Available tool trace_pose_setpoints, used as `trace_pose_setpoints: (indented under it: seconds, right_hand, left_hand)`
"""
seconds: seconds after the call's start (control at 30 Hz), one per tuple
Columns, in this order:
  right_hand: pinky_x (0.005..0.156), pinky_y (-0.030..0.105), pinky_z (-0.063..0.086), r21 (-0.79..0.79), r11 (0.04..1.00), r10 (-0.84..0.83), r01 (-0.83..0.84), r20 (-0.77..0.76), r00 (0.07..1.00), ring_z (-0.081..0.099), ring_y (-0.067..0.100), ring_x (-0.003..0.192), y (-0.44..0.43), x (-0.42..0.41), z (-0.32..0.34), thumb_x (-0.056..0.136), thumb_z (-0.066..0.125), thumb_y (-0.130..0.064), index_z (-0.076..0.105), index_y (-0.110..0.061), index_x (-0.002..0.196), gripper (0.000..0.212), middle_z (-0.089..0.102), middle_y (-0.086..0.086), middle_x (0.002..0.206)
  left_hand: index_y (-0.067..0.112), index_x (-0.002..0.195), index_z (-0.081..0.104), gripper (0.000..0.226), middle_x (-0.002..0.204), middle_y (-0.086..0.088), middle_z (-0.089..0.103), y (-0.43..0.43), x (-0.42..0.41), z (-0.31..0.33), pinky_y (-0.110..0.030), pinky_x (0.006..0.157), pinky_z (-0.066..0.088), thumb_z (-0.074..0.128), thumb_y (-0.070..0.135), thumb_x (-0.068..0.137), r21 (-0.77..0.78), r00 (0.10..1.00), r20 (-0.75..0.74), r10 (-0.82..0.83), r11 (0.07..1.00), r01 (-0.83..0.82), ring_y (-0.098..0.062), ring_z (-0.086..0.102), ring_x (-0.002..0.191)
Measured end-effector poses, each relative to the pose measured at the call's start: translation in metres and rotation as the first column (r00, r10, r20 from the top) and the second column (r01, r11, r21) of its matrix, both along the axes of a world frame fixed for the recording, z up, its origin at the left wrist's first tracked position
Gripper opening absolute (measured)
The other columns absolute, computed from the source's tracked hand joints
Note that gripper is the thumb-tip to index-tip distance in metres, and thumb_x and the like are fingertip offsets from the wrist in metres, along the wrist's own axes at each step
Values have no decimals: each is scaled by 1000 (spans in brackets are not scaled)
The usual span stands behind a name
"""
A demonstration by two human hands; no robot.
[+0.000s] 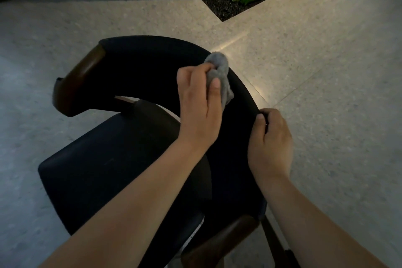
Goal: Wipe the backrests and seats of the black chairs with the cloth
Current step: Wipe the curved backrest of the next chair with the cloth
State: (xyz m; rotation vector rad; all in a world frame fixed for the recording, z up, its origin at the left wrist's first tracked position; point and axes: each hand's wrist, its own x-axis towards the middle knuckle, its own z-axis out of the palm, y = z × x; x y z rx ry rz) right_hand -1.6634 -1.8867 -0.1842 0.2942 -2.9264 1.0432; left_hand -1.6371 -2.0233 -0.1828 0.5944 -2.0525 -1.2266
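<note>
Head view looks down on the black padded chair with a curved backrest and brown wooden arm ends (230,137), standing on the pale speckled floor (326,72). It looks sturdy, and probably heavy enough to stay put if braced at the backrest rim. The right hand (270,143) does just that, fingers closed over the backrest's outer edge. The left hand (199,102), on the backrest's inner face, grips the small grey bunched cloth (219,74), which is pressed near the top of the curve. The cloth looks soft and light, best held wadded in the palm. The dark upholstery hides any dust.
</note>
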Motion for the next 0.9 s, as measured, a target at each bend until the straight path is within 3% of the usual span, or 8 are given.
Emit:
trace_pose_setpoints:
  seconds: [0.13,0.23,0.3,0.57,0.67,0.9]
  right_hand:
    - [60,23,22,0,1000,-7,7,-35,999,43,10,76,-2,-1,0,99,44,-18,59,-11,103,16,51,-7,89]
    - [55,21,22,18,1000,5,-4,-69,998,43,10,74,-3,0,-1,96,40,-24,58,-12,101,22,49,-10,87]
    - [56,24,22,23,1000,7,-5,-75,997,42,11,73,-2,0,-2,95,38,-26,57,-13,100,24,48,-10,87]
    - [57,12,24,31,999,-11,14,-96,995,42,9,73,-3,0,-4,95,40,-24,58,-12,99,22,47,-12,87]
    - [58,23,24,28,999,-12,15,-117,993,41,8,73,-3,0,-4,95,41,-24,59,-10,100,24,48,-11,88]
    - [58,11,27,41,999,-8,12,-95,995,45,10,70,-1,1,-6,97,38,-27,58,-12,100,25,50,-11,85]
  left_hand:
    - [5,117,60,26,109,-4,42,7,-26,1,-27,86,46,53,20,97,-136,1000,-4,-11,991,10,-18,48,97]
    - [10,116,64,29,107,-12,52,6,-39,-10,-40,77,47,55,28,95,-349,985,171,24,936,38,-24,50,90]
    - [10,114,65,29,103,-13,54,2,-43,-13,-39,71,47,57,30,94,-423,972,226,60,905,42,-25,51,84]
    - [8,106,62,25,99,-7,50,-11,-38,-11,-25,61,47,56,31,96,-309,980,197,27,951,36,-13,51,73]
    - [8,107,60,29,101,-9,50,-15,-33,-23,-27,63,47,51,34,97,-265,982,172,84,964,-36,-14,53,76]
    - [7,117,54,37,105,-15,52,-9,-22,-63,-28,65,42,40,35,98,-153,942,207,265,959,-236,-13,49,79]
